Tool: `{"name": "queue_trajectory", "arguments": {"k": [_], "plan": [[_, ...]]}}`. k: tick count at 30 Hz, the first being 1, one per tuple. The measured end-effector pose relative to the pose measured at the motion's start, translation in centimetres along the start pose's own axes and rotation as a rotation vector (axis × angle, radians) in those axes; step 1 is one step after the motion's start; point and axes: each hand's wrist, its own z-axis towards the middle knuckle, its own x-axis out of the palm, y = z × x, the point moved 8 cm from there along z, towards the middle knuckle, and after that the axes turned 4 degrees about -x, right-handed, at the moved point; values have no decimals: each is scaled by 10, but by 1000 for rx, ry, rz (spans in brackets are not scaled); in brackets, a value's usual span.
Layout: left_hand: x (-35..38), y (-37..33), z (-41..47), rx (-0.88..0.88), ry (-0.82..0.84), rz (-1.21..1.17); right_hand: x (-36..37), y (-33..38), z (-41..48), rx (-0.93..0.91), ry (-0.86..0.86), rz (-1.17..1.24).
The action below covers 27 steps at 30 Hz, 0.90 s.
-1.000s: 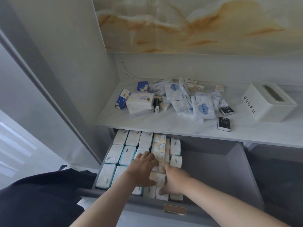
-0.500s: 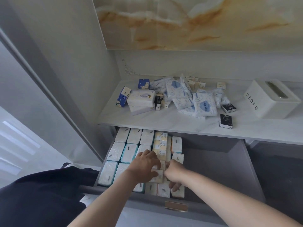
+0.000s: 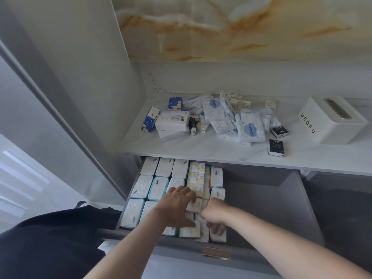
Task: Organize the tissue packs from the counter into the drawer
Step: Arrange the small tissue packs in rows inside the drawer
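- Tissue packs (image 3: 221, 119) lie heaped on the counter (image 3: 201, 151), well beyond both hands; more stand in rows at the left of the drawer (image 3: 261, 198).
- Left grip (image 3: 177, 206) spread flat, fingertips on a cream pack (image 3: 194, 206) in the front-to-back column.
- Right grip (image 3: 215, 215) just right of it, fingers curled down; pinching anything? Cannot tell.
- Left looks nearer to seat it.

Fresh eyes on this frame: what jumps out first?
The left hand and right hand meet over neat rows of tissue packs filling the left half of the open drawer. Above it, a loose pile of packs sits on the counter, with a white tissue box lettered UEOFU at its right end.
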Motion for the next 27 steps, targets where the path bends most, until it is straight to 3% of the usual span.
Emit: {"name": "queue_trajectory", "arguments": {"k": [3, 6, 9, 13, 18, 21, 27], "plan": [[9, -4, -1, 39, 83, 160, 11, -4, -2, 37, 82, 58], [4, -6, 1, 18, 25, 92, 13, -3, 1, 24, 83, 135], [0, -4, 1, 2, 3, 52, 9, -2, 4, 11, 41, 142], [1, -5, 0, 16, 14, 71, -11, 1, 5, -33, -168, 47], [-3, -4, 4, -21, 61, 34, -10, 7, 6, -132, -92, 82], [-18, 0, 13, -67, 38, -89, -31, 9, 7, -176, -198, -39], [-78, 21, 47, -163, -166, -287, -101, 47, -2, -385, -480, -196]]}}
